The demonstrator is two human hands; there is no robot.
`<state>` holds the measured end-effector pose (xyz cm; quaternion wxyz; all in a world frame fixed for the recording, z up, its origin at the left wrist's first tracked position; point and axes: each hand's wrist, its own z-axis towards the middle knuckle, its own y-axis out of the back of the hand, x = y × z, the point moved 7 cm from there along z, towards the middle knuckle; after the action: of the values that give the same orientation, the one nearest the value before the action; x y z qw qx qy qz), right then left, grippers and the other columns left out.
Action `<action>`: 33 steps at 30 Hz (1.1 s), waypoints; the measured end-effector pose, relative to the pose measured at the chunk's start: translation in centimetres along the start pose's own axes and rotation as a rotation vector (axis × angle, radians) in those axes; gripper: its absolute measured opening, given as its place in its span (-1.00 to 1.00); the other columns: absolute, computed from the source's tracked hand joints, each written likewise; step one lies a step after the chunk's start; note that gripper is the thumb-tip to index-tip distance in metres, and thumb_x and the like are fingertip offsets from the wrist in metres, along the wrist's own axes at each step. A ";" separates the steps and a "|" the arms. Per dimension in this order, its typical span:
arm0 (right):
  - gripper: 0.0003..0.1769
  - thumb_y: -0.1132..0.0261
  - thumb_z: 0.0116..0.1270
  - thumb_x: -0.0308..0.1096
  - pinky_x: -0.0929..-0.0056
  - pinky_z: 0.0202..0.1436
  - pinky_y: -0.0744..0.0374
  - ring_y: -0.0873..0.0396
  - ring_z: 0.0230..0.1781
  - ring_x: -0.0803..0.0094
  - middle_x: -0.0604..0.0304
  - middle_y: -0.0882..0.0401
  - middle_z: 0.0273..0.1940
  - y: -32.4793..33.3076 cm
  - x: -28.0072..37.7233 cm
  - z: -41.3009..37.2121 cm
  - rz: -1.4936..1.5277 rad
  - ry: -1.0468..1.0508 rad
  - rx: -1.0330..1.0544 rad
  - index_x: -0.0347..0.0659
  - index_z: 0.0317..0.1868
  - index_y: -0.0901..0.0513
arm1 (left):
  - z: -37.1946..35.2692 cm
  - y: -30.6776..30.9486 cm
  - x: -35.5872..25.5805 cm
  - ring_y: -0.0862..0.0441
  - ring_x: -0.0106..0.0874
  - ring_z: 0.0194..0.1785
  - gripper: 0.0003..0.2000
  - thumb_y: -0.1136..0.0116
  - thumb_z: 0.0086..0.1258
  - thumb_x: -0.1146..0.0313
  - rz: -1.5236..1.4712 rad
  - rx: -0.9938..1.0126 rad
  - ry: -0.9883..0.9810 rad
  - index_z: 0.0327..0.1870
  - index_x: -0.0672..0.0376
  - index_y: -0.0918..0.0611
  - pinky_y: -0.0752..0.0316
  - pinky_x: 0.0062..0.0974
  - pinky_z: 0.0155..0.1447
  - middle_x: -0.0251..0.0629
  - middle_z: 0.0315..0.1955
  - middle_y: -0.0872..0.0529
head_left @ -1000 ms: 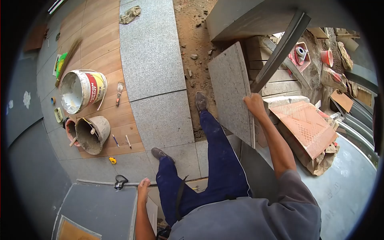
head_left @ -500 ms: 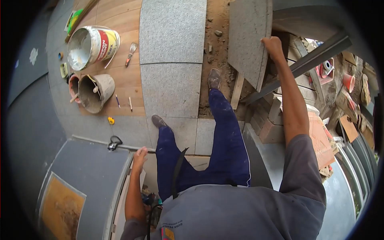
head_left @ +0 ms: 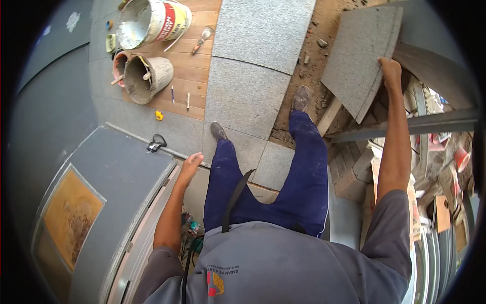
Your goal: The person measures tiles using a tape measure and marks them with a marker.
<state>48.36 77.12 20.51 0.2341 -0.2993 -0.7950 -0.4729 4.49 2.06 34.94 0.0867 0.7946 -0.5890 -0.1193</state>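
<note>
1. Around: laid granite slabs (head_left: pixel 248 96) cover the floor ahead, w/ a bare dirt strip (head_left: pixel 309 61) along their rt edge. Left shoe (head_left: pixel 218 130) stands on a slab, right shoe (head_left: pixel 301 98) at the dirt's edge.
2. In the way, rt side: a wooden strip (head_left: pixel 329 116) lies slanted just below the tile. A metal beam (head_left: pixel 405 129) crosses under the rt arm, w/ stacked bricks (head_left: pixel 354 172) beneath it.
3. Right hand (head_left: pixel 390 68) – fingers clamped over the rt edge of the granite tile (head_left: pixel 359 55), which is held off the ground above the dirt strip, near its rt edge.
4. Tile: tilted, speckled face up toward the camera. Long axis runs away from the person, near corner dipping toward the wooden strip.
5. Left hand (head_left: pixel 190 167) – fingers loosely bent against the edge of a grey panel (head_left: pixel 116 202) at the left; can't tell if it grips. A black clamp (head_left: pixel 156 144) sits on the panel's far edge.
6. Count on the wood-look floor, far left corner: 3 containers, i.e. 1 white bucket (head_left: pixel 152 20) on its side, 1 grey bucket (head_left: pixel 147 76) also tipped, 1 small reddish tub (head_left: pixel 120 63) touching it. Also 1 scraper (head_left: pixel 202 38), 2 pencils (head_left: pixel 172 95), 1 yellow tape (head_left: pixel 159 115).
7. Granite: 1 tile in hand, 2 large slabs laid, smaller pcs by the shoes.
</note>
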 end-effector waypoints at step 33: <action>-0.09 -0.36 0.31 0.23 0.01 0.41 -0.44 -0.51 0.32 -0.22 -0.32 -0.55 0.31 3.9 -0.2 -2.9 -1.144 -0.184 -0.477 -0.51 0.32 -0.53 | 43.2 22.6 4.1 -0.72 -0.02 0.09 -0.64 -0.18 0.42 0.09 0.171 -0.381 -0.174 -0.05 0.21 -0.78 -0.54 -0.20 0.21 0.07 -0.09 -0.79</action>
<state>51.50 75.91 24.04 -0.1986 0.0902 -0.7188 -0.6602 -27.65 -8.34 -0.49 0.1936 0.6978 -0.6262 -0.2888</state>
